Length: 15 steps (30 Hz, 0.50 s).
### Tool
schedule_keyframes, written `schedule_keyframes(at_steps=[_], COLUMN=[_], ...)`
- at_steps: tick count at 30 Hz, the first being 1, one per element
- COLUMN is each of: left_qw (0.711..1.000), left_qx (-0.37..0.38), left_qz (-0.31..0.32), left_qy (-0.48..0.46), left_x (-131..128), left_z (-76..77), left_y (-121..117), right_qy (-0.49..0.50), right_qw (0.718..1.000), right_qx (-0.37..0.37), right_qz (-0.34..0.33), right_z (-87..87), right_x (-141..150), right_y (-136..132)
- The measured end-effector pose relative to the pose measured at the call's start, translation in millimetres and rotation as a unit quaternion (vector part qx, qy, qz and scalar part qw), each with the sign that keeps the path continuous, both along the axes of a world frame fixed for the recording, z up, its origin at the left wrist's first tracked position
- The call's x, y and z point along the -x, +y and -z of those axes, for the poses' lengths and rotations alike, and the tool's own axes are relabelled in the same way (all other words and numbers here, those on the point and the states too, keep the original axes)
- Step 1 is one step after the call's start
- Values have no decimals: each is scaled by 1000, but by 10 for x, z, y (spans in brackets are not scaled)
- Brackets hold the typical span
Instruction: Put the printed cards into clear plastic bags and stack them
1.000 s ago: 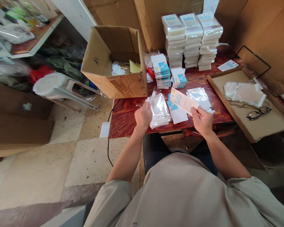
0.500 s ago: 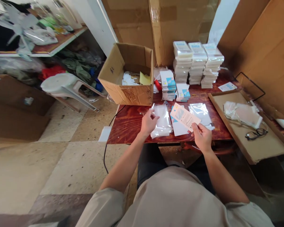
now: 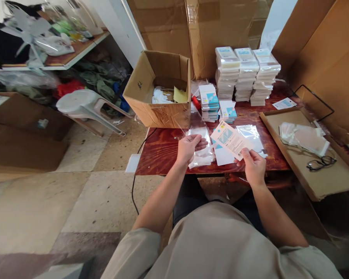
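My right hand point(image 3: 253, 166) pinches a printed card point(image 3: 228, 139) by its lower right corner, its text side facing up and tilted. My left hand point(image 3: 191, 148) is closed, fingers and thumb together, on a clear plastic bag point(image 3: 188, 123) whose faint edges show above the knuckles. Below that hand lies a pile of clear plastic bags point(image 3: 202, 158) on the red-brown table point(image 3: 159, 153). White and blue cards point(image 3: 224, 157) lie partly under the held card. To their right rests another stack of clear bags point(image 3: 250, 135).
Behind stand two stacks of cards point(image 3: 208, 102) and tall stacks of bagged cards point(image 3: 244, 73). An open cardboard box point(image 3: 165, 116) is at the back left. On the right, a shallow cardboard tray point(image 3: 308, 180) holds plastic sleeves and eyeglasses point(image 3: 321, 162). A white stool point(image 3: 78, 102) stands left.
My left hand has shifted slightly right and down, and a clear bag now shows lifted at its fingers. The card in my right hand has tilted more upright. The whole view has shifted slightly.
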<state>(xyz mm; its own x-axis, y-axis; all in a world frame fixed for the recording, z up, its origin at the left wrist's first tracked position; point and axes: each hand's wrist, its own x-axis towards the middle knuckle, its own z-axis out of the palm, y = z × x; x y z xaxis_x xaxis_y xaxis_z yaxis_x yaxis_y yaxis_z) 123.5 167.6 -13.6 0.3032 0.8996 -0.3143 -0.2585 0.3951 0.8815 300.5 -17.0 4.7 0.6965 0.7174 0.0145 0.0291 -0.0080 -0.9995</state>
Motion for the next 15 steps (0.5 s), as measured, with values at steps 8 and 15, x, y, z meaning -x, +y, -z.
schedule_keyframes(at_steps=[8, 15], left_qw=[994, 994], left_qx=[7, 26], left_qz=[-94, -77], left_qy=[-52, -73], left_x=[-218, -244], left_z=[8, -28], left_y=[-148, -384], right_qy=[29, -47], right_qw=[990, 996], right_qx=[78, 75], right_qz=[-115, -18], right_z=[-90, -147], right_x=[-31, 97], right_y=[-265, -130])
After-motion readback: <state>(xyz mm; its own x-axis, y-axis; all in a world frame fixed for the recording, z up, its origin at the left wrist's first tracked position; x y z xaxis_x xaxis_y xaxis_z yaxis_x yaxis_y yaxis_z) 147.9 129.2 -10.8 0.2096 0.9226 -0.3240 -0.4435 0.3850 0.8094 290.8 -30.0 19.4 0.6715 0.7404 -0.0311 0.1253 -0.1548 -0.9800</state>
